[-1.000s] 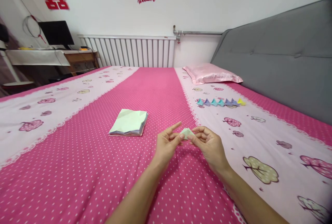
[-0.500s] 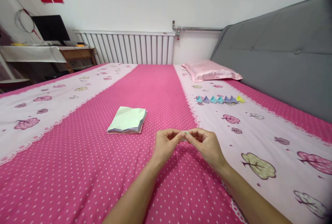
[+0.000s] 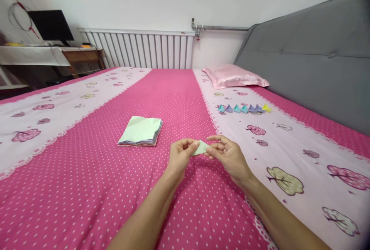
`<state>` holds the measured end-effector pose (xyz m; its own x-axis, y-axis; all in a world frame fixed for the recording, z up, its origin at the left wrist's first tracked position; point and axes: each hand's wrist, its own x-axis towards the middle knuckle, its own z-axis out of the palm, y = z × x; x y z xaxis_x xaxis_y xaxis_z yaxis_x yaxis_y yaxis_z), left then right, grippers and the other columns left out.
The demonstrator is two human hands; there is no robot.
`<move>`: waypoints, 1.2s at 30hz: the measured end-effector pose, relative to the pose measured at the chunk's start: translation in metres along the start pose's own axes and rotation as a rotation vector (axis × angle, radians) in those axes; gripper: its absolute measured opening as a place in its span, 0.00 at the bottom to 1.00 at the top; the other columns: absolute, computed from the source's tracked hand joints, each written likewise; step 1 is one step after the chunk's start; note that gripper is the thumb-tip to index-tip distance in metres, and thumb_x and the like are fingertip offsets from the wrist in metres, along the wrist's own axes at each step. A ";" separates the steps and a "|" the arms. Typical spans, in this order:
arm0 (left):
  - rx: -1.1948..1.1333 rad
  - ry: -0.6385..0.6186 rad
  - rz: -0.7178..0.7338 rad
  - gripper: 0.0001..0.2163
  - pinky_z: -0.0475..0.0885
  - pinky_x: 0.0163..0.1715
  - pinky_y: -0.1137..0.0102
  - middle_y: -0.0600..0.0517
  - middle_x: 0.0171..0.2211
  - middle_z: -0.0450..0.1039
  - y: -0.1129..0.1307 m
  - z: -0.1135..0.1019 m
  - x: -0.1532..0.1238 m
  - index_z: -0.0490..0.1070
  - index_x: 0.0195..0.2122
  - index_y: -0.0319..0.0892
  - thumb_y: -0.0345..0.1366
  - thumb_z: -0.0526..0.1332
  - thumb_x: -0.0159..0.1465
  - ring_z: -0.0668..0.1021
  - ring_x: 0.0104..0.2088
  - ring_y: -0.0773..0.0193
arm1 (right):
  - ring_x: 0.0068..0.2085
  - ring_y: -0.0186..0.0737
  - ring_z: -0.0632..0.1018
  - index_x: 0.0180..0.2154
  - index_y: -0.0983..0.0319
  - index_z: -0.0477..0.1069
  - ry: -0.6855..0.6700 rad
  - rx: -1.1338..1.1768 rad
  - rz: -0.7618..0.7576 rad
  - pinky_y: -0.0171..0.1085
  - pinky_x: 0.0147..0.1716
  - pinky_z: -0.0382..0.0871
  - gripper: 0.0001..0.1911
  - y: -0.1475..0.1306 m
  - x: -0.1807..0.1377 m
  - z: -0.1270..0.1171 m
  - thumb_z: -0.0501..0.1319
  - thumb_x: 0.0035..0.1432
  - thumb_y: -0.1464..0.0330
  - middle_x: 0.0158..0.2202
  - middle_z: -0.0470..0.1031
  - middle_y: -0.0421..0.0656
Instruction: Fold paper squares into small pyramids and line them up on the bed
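A small folded piece of pale green paper (image 3: 200,148) is pinched between both hands just above the pink dotted bedspread (image 3: 95,188). My left hand (image 3: 179,156) grips its left end with thumb and curled fingers. My right hand (image 3: 228,156) holds its right end with the fingertips. A stack of square paper sheets (image 3: 141,131), pale green on top, lies on the bed to the left of and beyond my hands. A row of several small folded paper shapes (image 3: 244,108), blue, purple and one yellow, stands on the pale strip of the bedspread to the right.
A pink satin pillow (image 3: 233,76) lies by the grey padded headboard (image 3: 306,61) on the right. A white radiator (image 3: 144,51) runs along the far wall. A desk with a dark monitor (image 3: 50,26) stands at the far left.
Both hands turned and pressed the green paper, closing over it and then showing it again. The view has tilted slightly downward.
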<state>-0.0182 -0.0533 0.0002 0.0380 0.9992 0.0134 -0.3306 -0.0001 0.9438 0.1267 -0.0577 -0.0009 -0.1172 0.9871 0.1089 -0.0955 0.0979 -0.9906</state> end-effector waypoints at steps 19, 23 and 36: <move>-0.176 -0.112 -0.248 0.07 0.68 0.30 0.78 0.53 0.25 0.72 -0.007 -0.007 0.005 0.68 0.26 0.37 0.28 0.67 0.49 0.74 0.26 0.73 | 0.30 0.32 0.74 0.34 0.63 0.71 0.090 0.031 -0.029 0.31 0.32 0.68 0.13 0.008 0.004 0.002 0.65 0.46 0.64 0.28 0.74 0.40; -0.345 -0.060 -0.237 0.07 0.69 0.34 0.80 0.56 0.24 0.71 -0.006 -0.005 0.007 0.68 0.26 0.37 0.23 0.66 0.49 0.74 0.26 0.76 | 0.30 0.34 0.75 0.30 0.64 0.72 0.011 -0.126 -0.100 0.34 0.33 0.68 0.11 0.009 0.002 0.003 0.63 0.49 0.62 0.29 0.75 0.43; 0.239 -0.125 -0.011 0.11 0.64 0.21 0.77 0.51 0.22 0.72 -0.005 -0.010 0.010 0.72 0.29 0.35 0.39 0.65 0.52 0.73 0.22 0.71 | 0.25 0.35 0.74 0.30 0.62 0.71 0.046 -0.507 -0.234 0.34 0.26 0.67 0.09 -0.003 -0.002 -0.001 0.57 0.55 0.64 0.24 0.74 0.41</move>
<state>-0.0257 -0.0434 -0.0078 0.1618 0.9864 0.0291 -0.0984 -0.0132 0.9951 0.1286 -0.0602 0.0018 -0.1055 0.9352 0.3381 0.3748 0.3523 -0.8575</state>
